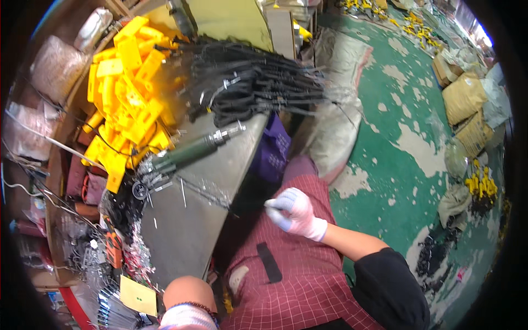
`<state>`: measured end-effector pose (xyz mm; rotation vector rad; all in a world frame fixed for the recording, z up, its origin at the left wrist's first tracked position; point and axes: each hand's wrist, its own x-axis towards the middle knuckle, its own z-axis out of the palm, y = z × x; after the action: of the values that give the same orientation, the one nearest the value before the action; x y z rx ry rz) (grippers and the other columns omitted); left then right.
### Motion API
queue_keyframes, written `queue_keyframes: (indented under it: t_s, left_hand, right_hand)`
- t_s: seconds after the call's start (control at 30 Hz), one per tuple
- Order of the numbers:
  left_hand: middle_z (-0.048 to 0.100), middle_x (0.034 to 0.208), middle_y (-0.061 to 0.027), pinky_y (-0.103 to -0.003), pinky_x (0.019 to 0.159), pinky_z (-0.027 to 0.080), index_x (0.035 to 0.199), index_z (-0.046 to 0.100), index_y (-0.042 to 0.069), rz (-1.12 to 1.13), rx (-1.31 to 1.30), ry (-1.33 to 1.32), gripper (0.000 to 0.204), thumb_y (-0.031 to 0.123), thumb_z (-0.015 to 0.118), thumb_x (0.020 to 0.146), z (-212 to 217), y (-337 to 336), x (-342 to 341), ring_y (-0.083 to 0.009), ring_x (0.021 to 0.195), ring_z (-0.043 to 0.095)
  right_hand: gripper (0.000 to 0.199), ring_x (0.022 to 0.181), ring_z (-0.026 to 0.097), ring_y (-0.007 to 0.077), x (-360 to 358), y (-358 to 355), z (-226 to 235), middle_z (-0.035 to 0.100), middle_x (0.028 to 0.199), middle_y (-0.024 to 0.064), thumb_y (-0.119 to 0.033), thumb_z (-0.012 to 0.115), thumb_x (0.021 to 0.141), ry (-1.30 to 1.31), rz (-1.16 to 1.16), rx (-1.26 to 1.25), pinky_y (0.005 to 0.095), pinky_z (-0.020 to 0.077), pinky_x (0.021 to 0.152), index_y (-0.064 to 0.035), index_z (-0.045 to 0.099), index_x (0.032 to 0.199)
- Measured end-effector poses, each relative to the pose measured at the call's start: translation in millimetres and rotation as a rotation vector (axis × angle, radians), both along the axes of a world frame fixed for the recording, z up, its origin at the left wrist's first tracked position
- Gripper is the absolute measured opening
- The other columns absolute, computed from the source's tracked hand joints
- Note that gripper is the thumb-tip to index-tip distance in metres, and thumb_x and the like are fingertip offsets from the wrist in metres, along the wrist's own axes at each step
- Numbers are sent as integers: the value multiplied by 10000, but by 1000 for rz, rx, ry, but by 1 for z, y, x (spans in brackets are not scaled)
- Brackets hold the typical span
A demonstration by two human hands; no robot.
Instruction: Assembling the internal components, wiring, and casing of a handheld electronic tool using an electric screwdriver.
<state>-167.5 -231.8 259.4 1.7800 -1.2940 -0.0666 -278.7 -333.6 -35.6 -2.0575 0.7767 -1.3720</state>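
Observation:
My right hand [297, 213], in a white and lilac work glove, is over my lap, off the right side of the metal bench top [187, 242]. Its thumb and fingers are pressed together, and anything between them is too small or hidden to make out. At the lower edge, only the gloved wrist part of my left hand [188, 318] shows, below a dark bracelet; its fingers are out of sight. A green power screwdriver [190, 153] with a silver tip lies on the bench. Thin metal pins [183, 192] are scattered near it.
Yellow plastic parts [129, 82] are heaped at the far left, beside a pile of black cables [264, 82]. Small metal parts, an orange-handled tool [114, 249] and a yellow card [137, 295] sit near left. A pale sack [330, 121] and packages [465, 99] stand right.

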Motion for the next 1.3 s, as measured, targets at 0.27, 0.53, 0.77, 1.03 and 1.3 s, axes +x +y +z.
queue_keyframes:
  t_s: [0.27,0.53,0.77,1.03,1.3]
  left_hand:
    - [647,1057,-220,-531,866,515,1105,587,-70,-392,-552,-42,568,480,490,1003,-40,-139,-2,-323,1005,651]
    - [676,1048,-203,-495,965,471,1078,649,-29,-516,13,126,521,464,497,1004,-87,-171,72,-383,1036,642]
    - [677,990,-183,-497,899,517,1039,680,12,-820,168,264,265,245,584,957,-88,-260,51,-373,943,655]
    - [633,1260,-130,-343,987,469,1335,545,-1,-850,757,816,402,151,566,964,-74,-346,-38,-221,1122,613]
    - [289,1560,-242,-333,1172,271,1565,83,-26,-368,597,1216,837,385,555,1009,-129,-424,-102,-267,1435,319]
  right_hand:
    - [246,596,549,231,-37,-103,32,573,709,57,24,728,700,-222,-97,-65,361,418,563,-56,694,930]
    - [203,796,652,285,-105,-273,93,683,906,128,-139,717,817,-1,-549,89,377,519,747,-49,698,998]
    - [633,899,645,213,-98,-458,79,680,962,110,-340,719,883,14,-302,948,370,538,768,-110,481,1422]
    - [615,890,677,231,-129,-507,39,698,1053,149,-254,751,824,113,-192,783,339,533,828,-59,526,1362]
    - [302,910,659,331,-109,-491,122,675,952,176,-247,702,880,390,-340,180,433,513,853,-70,659,1122]
